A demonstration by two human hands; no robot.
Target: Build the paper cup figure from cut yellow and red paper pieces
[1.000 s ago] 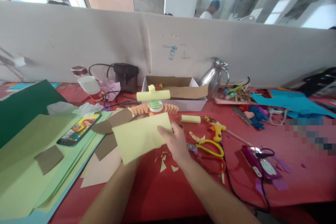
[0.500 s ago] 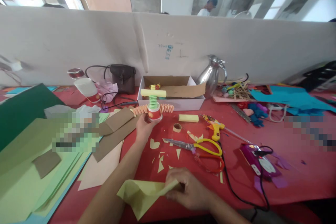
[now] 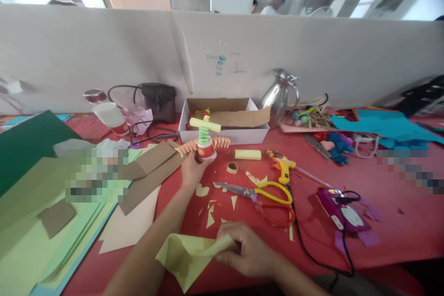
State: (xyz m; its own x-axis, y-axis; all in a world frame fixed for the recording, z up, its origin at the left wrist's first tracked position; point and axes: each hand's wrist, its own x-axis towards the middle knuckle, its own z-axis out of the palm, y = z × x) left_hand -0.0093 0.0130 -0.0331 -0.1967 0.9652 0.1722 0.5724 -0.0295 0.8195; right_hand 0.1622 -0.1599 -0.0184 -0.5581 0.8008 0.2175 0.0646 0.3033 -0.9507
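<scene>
My left hand [image 3: 194,166] is closed round the base of a small red-and-white paper cup [image 3: 206,149]. From the cup rises a green folded-paper spring [image 3: 204,134], topped by a pale yellow paper roll [image 3: 205,124] that tilts down to the right. Orange pleated strips [image 3: 221,142] stick out on both sides. Near the front edge my right hand [image 3: 241,249] pinches a creased yellow-green paper sheet [image 3: 189,256]. Between the hands lie yellow paper scraps [image 3: 210,218] and scissors [image 3: 244,190] with yellow and red handles.
Behind the cup stand a white box [image 3: 225,137], a steel jug [image 3: 278,97] and a dark bag [image 3: 159,101]. A yellow glue gun [image 3: 285,171] and a purple power socket [image 3: 343,212] with a black cord lie right. Paper sheets [image 3: 24,222] cover the left.
The cup figure in my left hand has tilted slightly, its yellow roll now sloping down to the right. My right hand still holds the sheet. The view has shifted a little.
</scene>
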